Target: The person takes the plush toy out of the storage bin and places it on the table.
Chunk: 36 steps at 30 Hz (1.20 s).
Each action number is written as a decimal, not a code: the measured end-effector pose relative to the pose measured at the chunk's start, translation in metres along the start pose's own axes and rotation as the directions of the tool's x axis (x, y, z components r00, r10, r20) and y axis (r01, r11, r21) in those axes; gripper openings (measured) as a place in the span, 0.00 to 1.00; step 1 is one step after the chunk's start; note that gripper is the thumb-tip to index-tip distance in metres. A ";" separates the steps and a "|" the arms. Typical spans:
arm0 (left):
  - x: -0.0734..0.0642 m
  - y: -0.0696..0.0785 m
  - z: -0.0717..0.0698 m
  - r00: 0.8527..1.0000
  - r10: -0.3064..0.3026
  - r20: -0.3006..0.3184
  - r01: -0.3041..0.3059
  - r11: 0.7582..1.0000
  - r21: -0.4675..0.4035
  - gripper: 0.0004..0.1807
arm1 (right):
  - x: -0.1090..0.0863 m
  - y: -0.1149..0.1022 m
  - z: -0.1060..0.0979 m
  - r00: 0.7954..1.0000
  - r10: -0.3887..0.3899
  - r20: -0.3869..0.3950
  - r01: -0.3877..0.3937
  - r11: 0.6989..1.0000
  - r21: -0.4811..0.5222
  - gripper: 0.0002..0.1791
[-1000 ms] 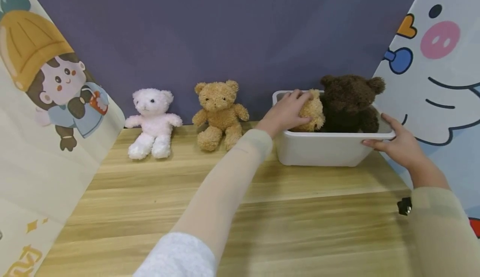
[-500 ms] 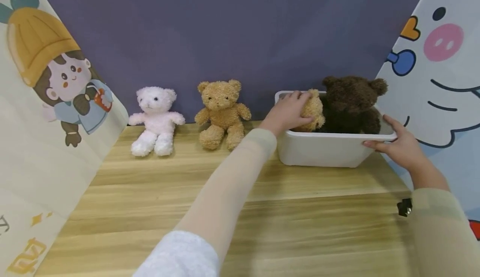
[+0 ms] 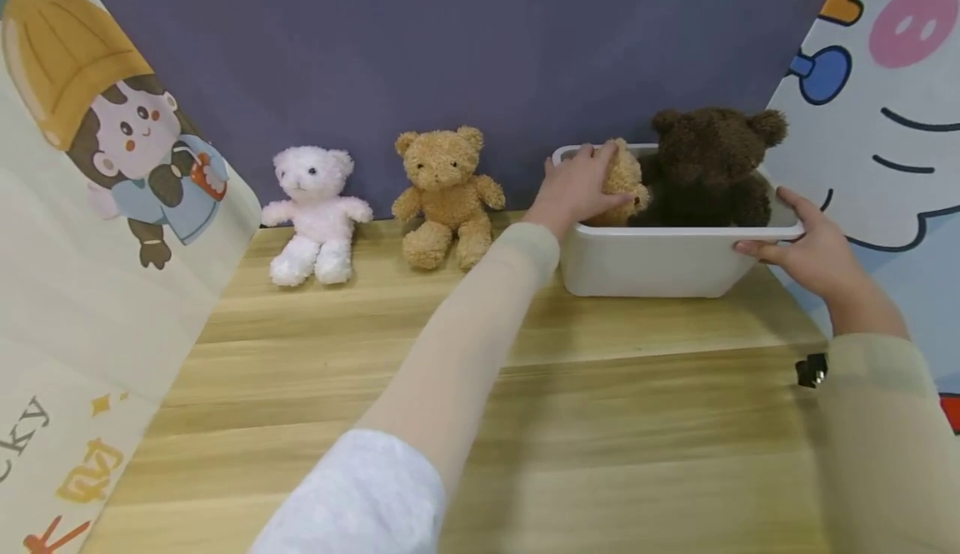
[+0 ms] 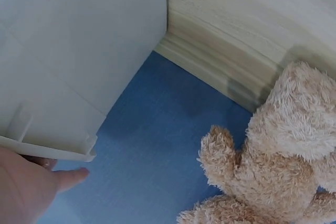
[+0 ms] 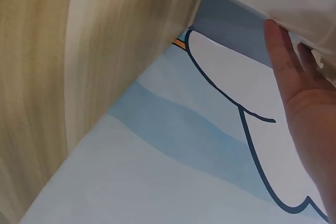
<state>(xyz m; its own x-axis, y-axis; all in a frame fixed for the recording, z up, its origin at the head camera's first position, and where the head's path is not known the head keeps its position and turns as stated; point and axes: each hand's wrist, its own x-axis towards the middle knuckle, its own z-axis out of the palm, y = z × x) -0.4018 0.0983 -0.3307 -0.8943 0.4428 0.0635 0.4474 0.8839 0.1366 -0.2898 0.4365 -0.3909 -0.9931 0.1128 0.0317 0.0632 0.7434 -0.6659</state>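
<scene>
A white plastic bin (image 3: 645, 262) stands on the wooden table against the back wall, at the right. Inside sit a golden-tan teddy bear (image 3: 622, 172), low at the left end, and a larger dark brown teddy bear (image 3: 712, 154) rising above the rim. My left hand (image 3: 573, 187) reaches over the bin's left end and holds the tan bear's head between thumb and fingers; one finger shows outside the rim. At the right end, my right hand (image 3: 817, 250) grips the rim, thumb in front. The right wrist view shows its fingers (image 5: 283, 56) under the rim.
Left of the bin, another tan teddy bear (image 3: 442, 192) and a white-and-pink teddy bear (image 3: 313, 212) sit against the dark wall (image 3: 450, 37). A small black object (image 3: 812, 370) is at the table's right edge. Printed panels (image 3: 90, 287) flank both sides.
The whole scene sits higher in the head view, as the head camera has tipped downward. Both hands keep their places on the tan bear and the bin rim.
</scene>
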 end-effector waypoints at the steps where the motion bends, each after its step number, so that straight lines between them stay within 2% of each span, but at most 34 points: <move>1: 0.001 -0.002 -0.002 1.000 0.011 -0.002 -0.011 1.000 0.000 0.50 | 0.003 -0.001 0.001 1.000 -0.001 0.003 0.001 1.000 0.004 0.67; 4: -0.001 -0.005 -0.004 0.998 0.069 0.007 -0.069 0.997 -0.020 0.46 | 0.009 0.000 0.003 1.000 0.005 0.018 -0.005 1.000 0.005 0.67; 8: -0.008 -0.008 0.003 0.989 0.144 0.022 -0.141 0.985 -0.096 0.44 | 0.010 0.006 0.009 0.999 0.007 0.037 -0.006 1.000 -0.007 0.67; 10: -0.012 -0.011 0.008 0.985 0.174 -0.002 -0.173 0.978 -0.117 0.42 | 0.010 0.008 0.013 0.999 0.002 0.042 -0.001 1.000 -0.008 0.68; 12: -0.015 -0.014 0.013 0.978 0.200 -0.060 -0.206 0.968 -0.143 0.39 | 0.009 0.010 0.016 0.999 -0.002 0.036 0.003 1.000 -0.016 0.68; 14: -0.017 -0.017 0.018 0.967 0.197 -0.161 -0.229 0.950 -0.210 0.36 | 0.009 0.011 0.017 1.000 -0.010 0.027 0.011 1.000 -0.028 0.68; 15: -0.018 -0.019 0.020 0.955 0.189 -0.231 -0.246 0.936 -0.253 0.35 | 0.009 0.012 0.017 1.000 -0.012 0.025 0.013 0.999 -0.033 0.68; 16: -0.018 -0.021 0.023 0.936 0.172 -0.308 -0.268 0.915 -0.302 0.33 | 0.009 0.013 0.017 1.000 -0.013 0.024 0.014 0.999 -0.039 0.68; 18: -0.020 -0.025 0.024 0.881 0.116 -0.459 -0.323 0.857 -0.403 0.31 | 0.011 0.013 0.015 0.999 -0.020 0.025 0.021 0.999 -0.050 0.67; 20: -0.023 -0.026 0.017 0.795 0.069 -0.603 -0.412 0.791 -0.453 0.29 | 0.011 0.015 0.015 1.000 -0.011 0.025 0.012 0.998 -0.056 0.67; 22: -0.028 -0.024 0.001 0.693 0.049 -0.719 -0.512 0.736 -0.443 0.27 | 0.009 0.019 0.014 1.000 0.000 0.020 0.001 0.998 -0.069 0.67; 24: -0.038 -0.023 -0.024 0.594 0.048 -0.803 -0.602 0.689 -0.404 0.27 | 0.005 0.024 0.014 1.000 0.011 0.007 -0.011 0.995 -0.095 0.67; 28: -0.066 -0.029 -0.080 0.373 0.077 -0.925 -0.750 0.612 -0.252 0.25 | -0.004 0.034 0.012 0.999 0.031 -0.007 -0.032 0.991 -0.131 0.67; 30: -0.085 -0.039 -0.103 0.294 0.083 -0.952 -0.782 0.594 -0.190 0.25 | -0.007 0.039 0.012 0.999 0.033 0.000 -0.033 0.991 -0.128 0.67; 32: -0.104 -0.053 -0.120 0.203 0.092 -0.975 -0.802 0.587 -0.112 0.24 | -0.009 0.042 0.013 1.000 0.027 0.007 -0.026 0.993 -0.119 0.67; 33: -0.114 -0.061 -0.127 0.172 0.093 -0.981 -0.804 0.588 -0.085 0.23 | -0.010 0.044 0.015 1.000 0.023 0.015 -0.021 0.993 -0.113 0.67; 34: -0.124 -0.070 -0.132 0.153 0.094 -0.984 -0.800 0.596 -0.067 0.23 | -0.010 0.045 0.016 0.999 0.024 0.023 -0.021 0.994 -0.109 0.68; 36: -0.145 -0.088 -0.140 0.130 0.104 -0.986 -0.787 0.615 -0.039 0.23 | -0.011 0.047 0.020 0.999 0.023 0.034 -0.019 0.994 -0.107 0.68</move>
<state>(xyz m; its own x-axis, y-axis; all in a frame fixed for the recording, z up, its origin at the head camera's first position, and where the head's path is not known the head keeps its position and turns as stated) -0.3118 -0.0652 -0.2134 -0.0739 0.0009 0.9973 0.9793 0.1891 0.0724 -0.2780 0.4569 -0.4369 -0.9942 0.1071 -0.0089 0.0922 0.8071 -0.5831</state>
